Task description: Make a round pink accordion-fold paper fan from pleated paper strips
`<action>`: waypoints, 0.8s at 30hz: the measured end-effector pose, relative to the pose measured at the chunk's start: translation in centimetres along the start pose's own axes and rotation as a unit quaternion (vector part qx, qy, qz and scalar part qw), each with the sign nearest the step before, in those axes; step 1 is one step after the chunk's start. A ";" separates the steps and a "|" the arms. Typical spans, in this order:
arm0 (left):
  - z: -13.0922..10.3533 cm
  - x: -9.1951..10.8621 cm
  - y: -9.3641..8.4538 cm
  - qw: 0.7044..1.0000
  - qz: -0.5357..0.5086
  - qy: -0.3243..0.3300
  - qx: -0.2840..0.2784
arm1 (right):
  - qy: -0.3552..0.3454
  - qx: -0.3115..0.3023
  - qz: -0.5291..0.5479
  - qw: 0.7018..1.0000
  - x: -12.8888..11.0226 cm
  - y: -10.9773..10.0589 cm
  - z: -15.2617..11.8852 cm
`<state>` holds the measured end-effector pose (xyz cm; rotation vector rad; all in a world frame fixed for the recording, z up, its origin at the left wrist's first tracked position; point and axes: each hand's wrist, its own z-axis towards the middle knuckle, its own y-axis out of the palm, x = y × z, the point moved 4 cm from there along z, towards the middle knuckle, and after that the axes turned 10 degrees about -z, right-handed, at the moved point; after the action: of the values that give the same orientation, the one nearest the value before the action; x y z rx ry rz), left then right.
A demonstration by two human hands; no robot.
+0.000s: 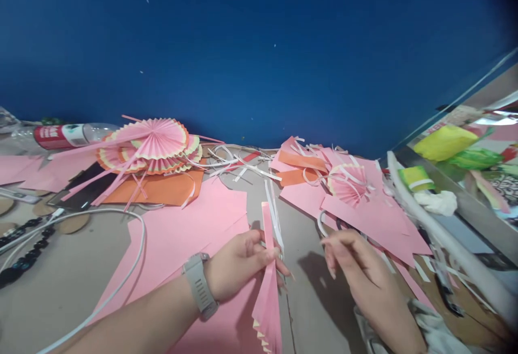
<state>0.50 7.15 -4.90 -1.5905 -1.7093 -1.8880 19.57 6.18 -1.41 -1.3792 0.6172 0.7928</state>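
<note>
My left hand (259,257), with a grey watch (200,284) on its wrist, pinches a pleated pink paper fan (269,294) between thumb and fingers. A narrow flat strip rises above the grip, while the pleats spread below it, their lower edges cream. White paper strips (273,208) lie just behind the fan. To the right, my right hand (356,267) hangs apart from the fan, its thumb and fingers drawn together in a pinch; whatever they hold, if anything, cannot be made out. Beyond its fingertips a light-coloured loop (321,223) shows by the pink paper.
Large pink sheets (218,203) lie under my left arm. At the back left are round pleated rosettes (154,138), orange paper (162,188) and a plastic bottle (60,135). A white cable (141,235) curves at left. Pink offcuts (364,213) and a pen (447,294) lie right.
</note>
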 end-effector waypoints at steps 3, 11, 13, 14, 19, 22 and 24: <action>0.1 -0.2 -0.2 1.000 -0.002 0.005 -0.009 | 0.031 -0.089 0.000 0.996 -1.0 0.6 0.6; -0.1 -0.1 0.1 0.999 0.015 0.038 0.004 | 0.033 -0.085 0.023 0.996 -1.9 0.9 5.9; -0.3 -0.1 0.2 0.999 0.028 0.040 0.008 | 0.015 -0.056 0.054 0.997 -3.0 0.3 8.4; -0.3 0.0 0.2 0.999 0.034 0.040 0.009 | 0.008 -0.048 0.075 0.996 -3.8 -0.1 9.6; -0.5 0.2 0.3 0.995 0.085 0.054 0.007 | -0.014 0.008 0.255 0.967 -8.9 -2.3 14.1; -0.9 0.5 0.4 0.983 0.153 0.094 0.030 | -0.002 0.044 0.353 0.935 -10.3 -2.0 15.3; -1.2 0.8 0.4 0.963 0.220 0.143 0.066 | 0.025 0.034 0.398 0.916 -10.2 -0.4 15.5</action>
<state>-0.32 6.49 -3.83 -1.4167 -1.2141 -1.6468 12.67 20.25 8.58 -1.0646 1.2715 1.3628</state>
